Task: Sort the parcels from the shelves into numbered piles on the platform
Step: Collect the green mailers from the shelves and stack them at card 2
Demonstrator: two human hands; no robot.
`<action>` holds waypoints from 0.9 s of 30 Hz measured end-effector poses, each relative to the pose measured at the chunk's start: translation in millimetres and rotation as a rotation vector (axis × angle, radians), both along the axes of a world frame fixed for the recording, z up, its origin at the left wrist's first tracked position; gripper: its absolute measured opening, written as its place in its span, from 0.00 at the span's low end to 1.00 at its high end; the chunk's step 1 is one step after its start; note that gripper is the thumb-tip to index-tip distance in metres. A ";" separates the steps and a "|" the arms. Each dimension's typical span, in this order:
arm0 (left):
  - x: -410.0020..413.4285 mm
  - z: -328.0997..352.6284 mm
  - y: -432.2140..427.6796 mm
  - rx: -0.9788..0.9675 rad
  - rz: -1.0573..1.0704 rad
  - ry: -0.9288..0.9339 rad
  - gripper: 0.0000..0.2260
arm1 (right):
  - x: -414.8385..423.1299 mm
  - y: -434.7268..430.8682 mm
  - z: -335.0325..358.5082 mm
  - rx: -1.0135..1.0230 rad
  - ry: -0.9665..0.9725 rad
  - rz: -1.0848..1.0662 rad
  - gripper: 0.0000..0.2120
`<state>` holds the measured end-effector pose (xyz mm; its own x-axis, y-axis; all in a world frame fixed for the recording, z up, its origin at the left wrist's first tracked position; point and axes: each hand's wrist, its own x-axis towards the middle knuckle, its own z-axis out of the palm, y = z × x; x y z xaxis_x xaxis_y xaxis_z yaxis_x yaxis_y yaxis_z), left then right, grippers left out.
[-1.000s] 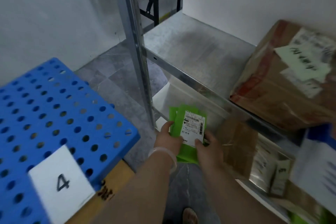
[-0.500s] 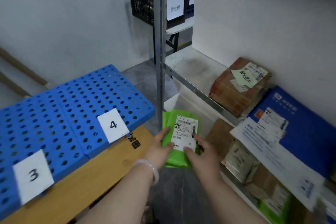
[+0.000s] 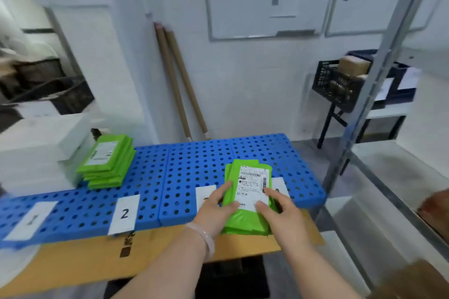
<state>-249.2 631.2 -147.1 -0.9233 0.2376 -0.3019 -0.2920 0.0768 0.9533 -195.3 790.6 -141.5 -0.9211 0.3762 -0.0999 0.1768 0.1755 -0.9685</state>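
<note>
**A:** What are the hands doing?

**B:** The left hand (image 3: 213, 209) and the right hand (image 3: 277, 211) both grip a bundle of green parcels (image 3: 243, 224), one on each side. The thumbs lie on top, on the white label (image 3: 252, 183) of the uppermost parcel. A pale bracelet (image 3: 205, 238) sits on the left wrist.

**A:** And where is that bundle?

**B:** Over the front edge of the blue platform (image 3: 194, 162), toward its right end. I cannot tell whether it rests on the platform or is held just above it.

**A:** Anything sorted already?

**B:** A pile of green parcels (image 3: 107, 162) lies at the back left of the platform, label up, just beside some white boxes (image 3: 36, 143).

**A:** The numbers?

**B:** White cards run along the front edge. The card marked 2 (image 3: 124, 213) reads clearly. The blurred card (image 3: 31, 219) to its left cannot be read. Two more peek out beside the bundle, the card by the left hand (image 3: 205, 190) and the card by the right hand (image 3: 279, 183). Their numbers are hidden.

**A:** Under the platform?

**B:** A sheet of brown cardboard (image 3: 97, 257) sticks out in front.

**A:** And around it?

**B:** Two cardboard tubes (image 3: 179, 90) lean on the white wall behind. A metal shelf post (image 3: 379, 80) rises at the right. Past it, a black crate (image 3: 340, 82) stands on a desk (image 3: 388, 111).
</note>
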 end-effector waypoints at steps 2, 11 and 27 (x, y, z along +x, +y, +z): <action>-10.6 3.8 -43.1 0.002 0.063 0.013 0.21 | -21.7 -37.3 3.8 -0.045 -0.014 0.085 0.14; -70.5 12.0 -254.8 -0.068 0.279 0.113 0.21 | -122.0 -247.6 6.8 -0.053 -0.062 0.300 0.15; -219.4 -4.7 -427.2 -0.293 0.295 0.112 0.26 | -272.0 -430.4 1.7 -0.072 -0.123 0.257 0.19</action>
<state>-468.5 204.0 -151.8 -0.9698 -0.1221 -0.2109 -0.2374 0.2777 0.9309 -467.3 360.2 -139.8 -0.9645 0.1201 -0.2351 0.2526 0.1613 -0.9540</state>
